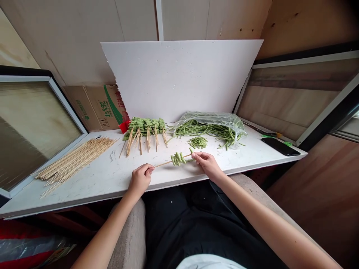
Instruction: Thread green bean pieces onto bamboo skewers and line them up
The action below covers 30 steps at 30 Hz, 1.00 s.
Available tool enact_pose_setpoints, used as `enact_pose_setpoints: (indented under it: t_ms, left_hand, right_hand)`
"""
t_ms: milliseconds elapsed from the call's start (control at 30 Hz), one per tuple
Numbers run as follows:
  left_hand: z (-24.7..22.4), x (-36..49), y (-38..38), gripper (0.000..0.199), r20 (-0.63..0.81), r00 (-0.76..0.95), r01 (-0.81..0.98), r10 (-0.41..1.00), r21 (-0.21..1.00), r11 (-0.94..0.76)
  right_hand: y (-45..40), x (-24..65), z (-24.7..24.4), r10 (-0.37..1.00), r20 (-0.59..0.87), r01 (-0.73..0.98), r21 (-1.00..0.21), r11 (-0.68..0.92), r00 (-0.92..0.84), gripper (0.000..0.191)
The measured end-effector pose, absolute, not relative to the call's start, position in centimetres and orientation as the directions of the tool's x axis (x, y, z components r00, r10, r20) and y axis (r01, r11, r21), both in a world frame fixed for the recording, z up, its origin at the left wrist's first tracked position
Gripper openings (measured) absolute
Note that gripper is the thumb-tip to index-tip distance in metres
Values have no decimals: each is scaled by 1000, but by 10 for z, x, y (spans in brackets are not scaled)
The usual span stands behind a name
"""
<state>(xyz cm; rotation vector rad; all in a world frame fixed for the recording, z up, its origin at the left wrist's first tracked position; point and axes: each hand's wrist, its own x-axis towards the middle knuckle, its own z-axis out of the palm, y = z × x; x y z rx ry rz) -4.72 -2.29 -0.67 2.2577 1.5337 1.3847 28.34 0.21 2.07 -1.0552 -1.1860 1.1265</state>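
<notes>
My left hand (140, 177) is closed around the bare end of a wooden skewer (163, 163), above the front of the white table. Several short green bean pieces (178, 159) are threaded crosswise on its right part. At the skewer's right tip my right hand (206, 164) pinches one more green bean piece (191, 150) between thumb and fingers. Just beyond that hand lies a small heap of cut bean pieces (198, 142). Further back, long green beans (193, 129) spill from a clear plastic bag (215, 118).
Finished-looking bean skewers (146, 125) are stacked at the back, sticks toward me. A pile of bare skewers (75, 160) lies at left. A black phone (280, 146) is at the right edge. Behind stand a white foam board (182, 78) and a cardboard box (94, 106).
</notes>
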Motion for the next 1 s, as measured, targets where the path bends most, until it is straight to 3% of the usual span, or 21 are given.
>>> enact_pose_setpoints:
  t_ms: [167,367,467,567,667,767,867,1000]
  left_hand:
    - [-6,-46,-24,21,639,147,687,755,483,-543]
    - [-7,-45,-24,21,638,150,679,755,489,-548]
    - [-6,-45,-24,22,637,100,686,764,512,-516]
    - [-3,-45,-24,26,620,37,690,784,552,-469]
    - [-2,-46,-24,30,608,20,688,794,568,-452]
    - [-3,-46,-24,29,613,32,683,790,563,-465]
    - [-4,-45,-23,28,624,29,680,781,560,-473]
    - [-3,-45,-24,29,631,33,691,775,546,-474]
  right_hand:
    - [-4,268,24,974,216,-30,-976,215,-74,39]
    - [-3,265,26,977,190,15,-981,193,-91,44]
    - [1,274,27,957,272,110,-953,282,-96,45]
    - [4,283,25,895,435,346,-829,439,-92,43]
    - [6,286,20,794,584,621,-563,545,-168,38]
    - [10,285,13,757,593,747,-365,555,-273,34]
    - [15,284,8,778,530,797,-278,536,-339,30]
    - [22,284,8,792,513,800,-293,524,-332,26]
